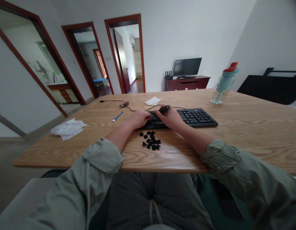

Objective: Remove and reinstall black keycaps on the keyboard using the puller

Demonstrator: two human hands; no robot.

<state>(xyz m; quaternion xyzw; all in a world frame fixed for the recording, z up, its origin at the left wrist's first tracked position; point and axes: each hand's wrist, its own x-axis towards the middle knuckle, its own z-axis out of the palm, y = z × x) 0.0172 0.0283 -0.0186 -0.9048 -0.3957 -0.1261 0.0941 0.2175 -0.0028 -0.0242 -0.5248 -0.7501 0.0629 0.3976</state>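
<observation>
A black keyboard (198, 118) lies on the wooden table, and some keys at its left part look removed. My left hand (139, 118) rests on that left end with the fingers curled down together; what they hold, if anything, is hidden. In my right hand (171, 118) is a small black-handled tool (164, 109), its top end sticking out above the fingers and its lower end out of sight over the keys. Just in front of the keyboard lies a loose heap of several black keycaps (152, 140), between my forearms.
Left of my left hand lies a small blue brush (117, 117). White tissues (67, 128) are at the table's left, another tissue (152, 101) behind the keyboard. The keyboard's cable (124, 104) is bundled at the back left. A clear water bottle (224, 84) stands at the back right.
</observation>
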